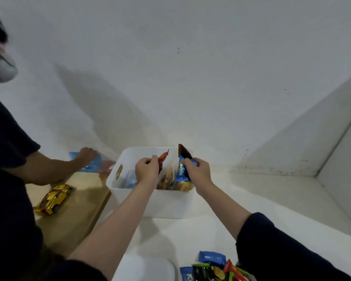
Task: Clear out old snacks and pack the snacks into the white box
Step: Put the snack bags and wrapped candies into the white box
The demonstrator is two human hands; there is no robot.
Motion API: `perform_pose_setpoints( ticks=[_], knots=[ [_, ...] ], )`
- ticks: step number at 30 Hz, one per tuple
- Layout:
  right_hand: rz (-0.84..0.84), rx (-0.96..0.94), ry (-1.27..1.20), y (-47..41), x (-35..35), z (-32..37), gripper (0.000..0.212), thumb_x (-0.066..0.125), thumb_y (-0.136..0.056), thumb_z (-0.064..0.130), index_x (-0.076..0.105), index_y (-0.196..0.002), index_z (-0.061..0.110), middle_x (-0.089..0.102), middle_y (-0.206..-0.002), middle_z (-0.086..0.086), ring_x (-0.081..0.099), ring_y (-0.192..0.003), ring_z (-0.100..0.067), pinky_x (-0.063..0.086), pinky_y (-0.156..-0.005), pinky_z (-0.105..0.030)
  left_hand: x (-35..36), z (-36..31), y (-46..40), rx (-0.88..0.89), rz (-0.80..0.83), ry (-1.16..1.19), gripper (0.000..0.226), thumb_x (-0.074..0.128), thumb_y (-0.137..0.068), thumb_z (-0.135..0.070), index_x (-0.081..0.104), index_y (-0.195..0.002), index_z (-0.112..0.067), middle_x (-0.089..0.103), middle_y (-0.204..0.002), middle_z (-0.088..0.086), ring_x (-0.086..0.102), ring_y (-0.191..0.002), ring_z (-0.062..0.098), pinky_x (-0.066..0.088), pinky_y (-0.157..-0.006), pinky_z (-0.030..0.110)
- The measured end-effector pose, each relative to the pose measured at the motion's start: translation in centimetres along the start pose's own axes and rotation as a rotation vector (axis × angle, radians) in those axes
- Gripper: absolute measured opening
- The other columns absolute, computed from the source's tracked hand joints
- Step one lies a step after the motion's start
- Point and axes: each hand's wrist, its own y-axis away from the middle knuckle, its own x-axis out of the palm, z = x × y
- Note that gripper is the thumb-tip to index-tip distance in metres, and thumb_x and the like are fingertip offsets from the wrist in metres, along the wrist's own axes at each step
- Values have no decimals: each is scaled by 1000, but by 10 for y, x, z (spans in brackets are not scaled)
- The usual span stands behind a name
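**Operator:** Left hand (147, 169) first: I have it pinched on a red-orange packet (163, 160) over the white box (166, 203). My right hand (198, 172) is clenched around a blue packet (180, 171) with a dark brown one (184, 153) behind it, above the box's right side.

**Observer:** What worries you?

**Operator:** Two wrappers in one grip. I judge the dark one could slide out as I lower them and drop outside the far rim, since it sits close to that edge. The box looks fairly full too, so packets may ride up rather than settle.

**Observer:** Anything you can't read?

**Operator:** Plenty. My forearms cover much of the box's inside; I make out a pale blue wrapper and some tan snacks, nothing clearer. More loose snacks (213, 267) by my right sleeve are cut off at the frame's bottom. Another person's hand (87, 154) rests on something blue at the left, blurred. A gold toy car (53, 199) lies near them.
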Motion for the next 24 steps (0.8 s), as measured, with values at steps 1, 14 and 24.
perform_pose_setpoints(
  ticks=[1,14,24],
  knots=[
    [-13,14,33,-6,5,-4,17,65,-75,22,58,-64,12,62,-63,-6,62,-61,-20,51,-59,-29,6,5,-6,-45,13,-6,27,55,-85,-21,52,-60,-12,52,-59,1,50,-62,19,38,-64,29],
    [131,68,498,-39,13,-24,79,70,-62,66,61,-121,14,59,-127,-1,54,-118,-22,44,-90,-28,30,53,-48,-310,340,-224,47,65,-85,-29,57,-119,2,62,-122,17,60,-109,33,50,-95,37],
    [-22,-164,404,19,-44,-23,17,61,-85,42,67,-82,27,69,-90,8,62,-92,-11,46,-78,-23,-10,63,61,511,122,-270,12,53,-85,0,58,-93,-7,55,-100,11,54,-96,26,48,-83,32]
  ],
)
